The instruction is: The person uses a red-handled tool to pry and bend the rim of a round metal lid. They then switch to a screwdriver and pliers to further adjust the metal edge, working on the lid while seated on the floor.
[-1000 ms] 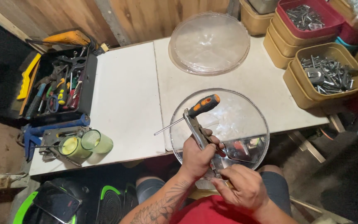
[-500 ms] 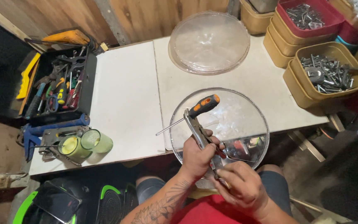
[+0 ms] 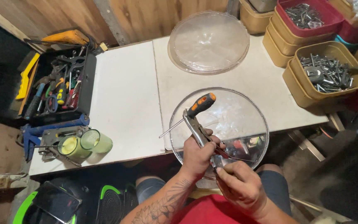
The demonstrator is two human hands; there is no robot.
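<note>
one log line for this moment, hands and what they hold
left hand: grips metal pliers | right hand: pinches pliers tip | clear bowl: under hands

We see a white table [image 3: 125, 103] made of two panels joined by a seam. At 12 o'clock on it lies a clear round lid [image 3: 209, 41]. At 6 o'clock a clear bowl [image 3: 245, 112] overhangs the near edge. At 3 o'clock sits a tan tray of bolts [image 3: 326, 74]. At 9 o'clock rests a black toolbox [image 3: 59, 85]; at 7 o'clock, a green-lensed lamp [image 3: 79, 145].
</note>
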